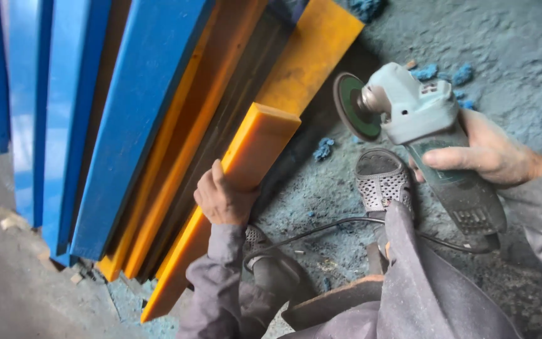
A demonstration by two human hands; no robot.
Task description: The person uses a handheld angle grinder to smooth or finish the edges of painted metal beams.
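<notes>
Here: left hand [223,199] clamped around yellow plastic bar [233,182], tilted, leaning against stacked blue bars [127,125]. Right hand [487,154] wrapped around grey angle grinder [431,135], disc [354,107] held off, near bar's top end. Perforated shoe [384,179] and black cord [327,229] below, on dusty blue-littered floor [522,56].

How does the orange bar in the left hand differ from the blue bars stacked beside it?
The orange bar is gripped by the left hand and drawn out toward the person; the blue bars lie untouched in the stack. The orange bar's cut end shows, near the angle grinder in the right hand; the blue bars run out of frame at the top. Both are long, flat, smooth and slanted alike.
</notes>
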